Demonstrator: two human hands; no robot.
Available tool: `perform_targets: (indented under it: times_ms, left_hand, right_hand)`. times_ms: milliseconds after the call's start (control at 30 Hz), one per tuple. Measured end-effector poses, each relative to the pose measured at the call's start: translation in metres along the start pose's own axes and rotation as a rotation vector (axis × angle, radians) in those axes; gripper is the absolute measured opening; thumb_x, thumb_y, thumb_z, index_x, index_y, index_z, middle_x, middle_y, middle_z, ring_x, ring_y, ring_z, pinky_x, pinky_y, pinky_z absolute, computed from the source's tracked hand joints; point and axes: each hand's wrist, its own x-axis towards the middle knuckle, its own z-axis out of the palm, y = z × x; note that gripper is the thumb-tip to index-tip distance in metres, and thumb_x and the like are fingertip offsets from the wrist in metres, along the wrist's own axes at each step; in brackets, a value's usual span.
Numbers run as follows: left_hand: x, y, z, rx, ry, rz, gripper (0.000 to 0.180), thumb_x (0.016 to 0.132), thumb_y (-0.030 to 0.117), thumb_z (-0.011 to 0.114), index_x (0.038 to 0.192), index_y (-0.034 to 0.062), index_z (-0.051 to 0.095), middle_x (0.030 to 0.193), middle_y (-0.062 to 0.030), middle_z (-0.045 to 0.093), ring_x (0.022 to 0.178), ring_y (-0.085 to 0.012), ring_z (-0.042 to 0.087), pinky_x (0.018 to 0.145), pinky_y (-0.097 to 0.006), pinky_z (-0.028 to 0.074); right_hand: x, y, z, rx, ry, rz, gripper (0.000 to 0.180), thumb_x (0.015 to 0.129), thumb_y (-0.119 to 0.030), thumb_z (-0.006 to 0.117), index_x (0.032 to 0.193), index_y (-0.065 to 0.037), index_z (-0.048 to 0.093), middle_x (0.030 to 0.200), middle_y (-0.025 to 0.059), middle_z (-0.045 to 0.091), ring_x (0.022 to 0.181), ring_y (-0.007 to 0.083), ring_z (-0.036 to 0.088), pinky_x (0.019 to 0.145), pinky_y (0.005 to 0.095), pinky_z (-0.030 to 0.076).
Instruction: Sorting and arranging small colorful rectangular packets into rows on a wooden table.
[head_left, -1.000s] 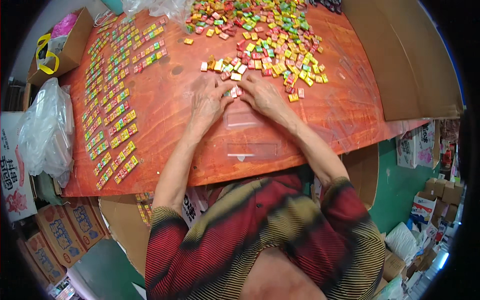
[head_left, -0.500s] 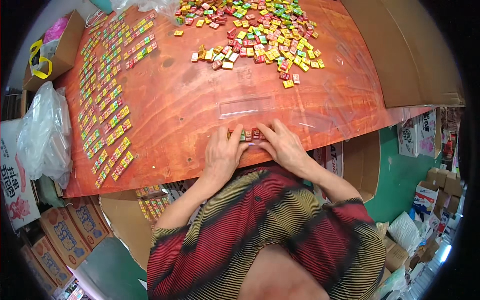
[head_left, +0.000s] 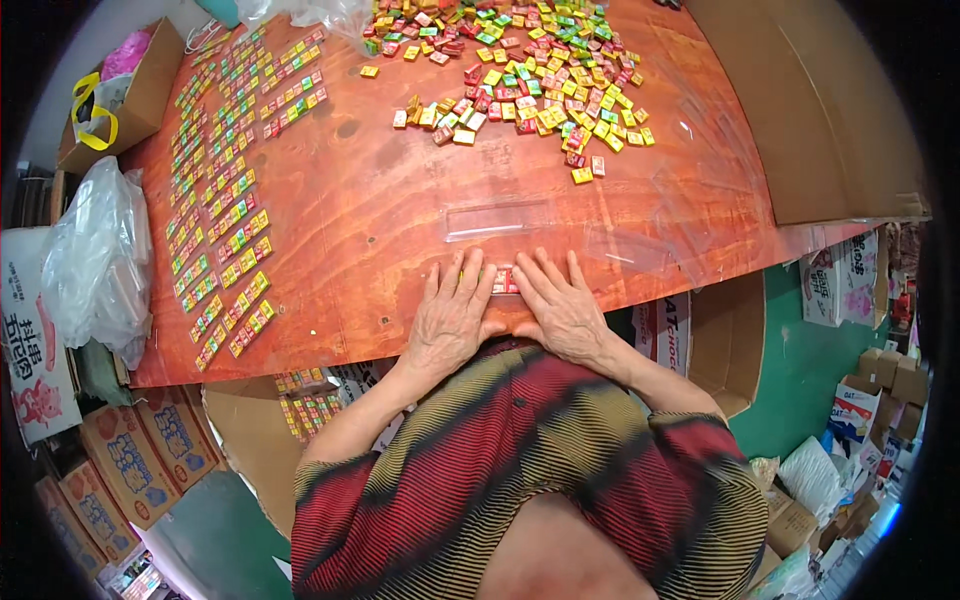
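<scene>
Both hands lie over a short row of small red-and-white boxes (head_left: 505, 281) near the table's front edge; only the middle of the row shows between them. My left hand (head_left: 448, 318) rests palm down with its fingers stretched forward across the left part. From the other side my right hand (head_left: 565, 312) lies flat on the right part, fingers spread. The thumbs point toward each other at the near side. Just beyond the hands is an unfilled clear plastic tray (head_left: 497, 219). What the palms cover is hidden.
A loose heap of small coloured boxes (head_left: 560, 90) covers the table's far middle. Rows of such boxes (head_left: 230, 230) line the left side. More clear trays (head_left: 640, 245) lie right, near a tall cardboard panel (head_left: 800, 110). Below the front edge stands an open carton (head_left: 250, 430).
My fingers have gone from curled around the ends of the row to stretched flat over it. The boxes between my hands now show red-and-white faces. The whole view has shifted slightly.
</scene>
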Motion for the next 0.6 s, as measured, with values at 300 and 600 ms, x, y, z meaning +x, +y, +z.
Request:
perform_targets:
  times_ms: [300,600]
  left_hand:
    - [-0.014,0.005,-0.006,-0.047,-0.121,-0.040,0.069,0.074,0.040,0.060,0.130,0.0062,0.037,0.137,-0.0207,0.028,0.128,-0.0360,0.025,0.101,-0.052,0.023]
    - [0.112,-0.100,-0.024,0.070,0.535,-0.168,0.030,0.080,0.014,0.056,0.109,0.0082,0.055,0.122,-0.0197,0.043,0.106,-0.0389,0.043,0.089,-0.046,0.036]
  right_hand:
    - [0.005,0.003,-0.018,0.137,-0.150,-0.024,0.066,0.077,-0.041,0.056,0.125,0.000,0.040,0.133,0.0156,0.036,0.126,0.0331,0.029,0.104,0.0540,0.013]
    - [0.176,0.037,-0.012,0.325,0.550,-0.008,0.024,0.082,-0.015,0.054,0.103,-0.005,0.055,0.101,0.0147,0.055,0.089,0.0324,0.054,0.073,0.0373,0.045]
